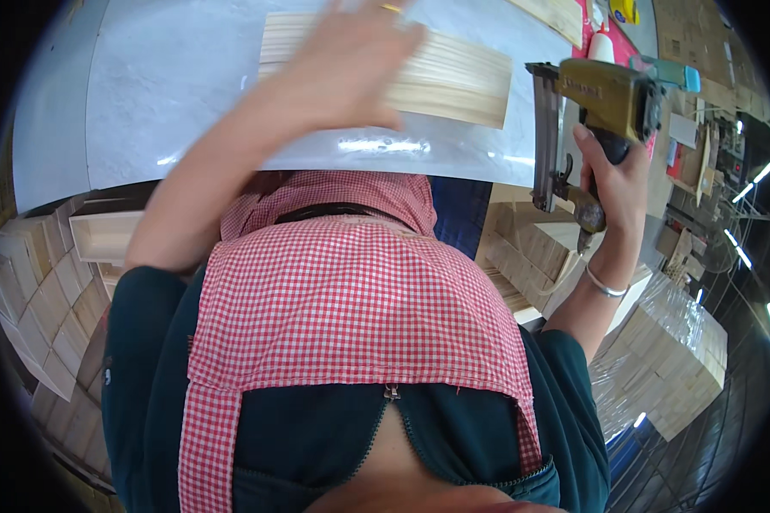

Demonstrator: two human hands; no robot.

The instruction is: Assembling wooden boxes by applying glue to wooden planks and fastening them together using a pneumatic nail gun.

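Note:
My right hand (620, 179) is wrapped round the dark grip of a pneumatic nail gun (597, 84) with a gold-brown body. The tool is held up at the table's right side, its long grey magazine on the left. My left hand (351, 73) reaches over a pale wooden board (466, 79), thumb and fingers apart, blurred by motion. Part of that hand runs out of the picture at the top. I cannot tell whether it touches the board, whose left part it covers.
The board lies on a pale blue-grey tabletop (171, 94). Another wooden piece (556, 17) and a white bottle (601, 47) are at the far right. Stacked wooden boxes (51, 316) stand at the left, and a plastic-wrapped wood stack (659, 350) is at the right.

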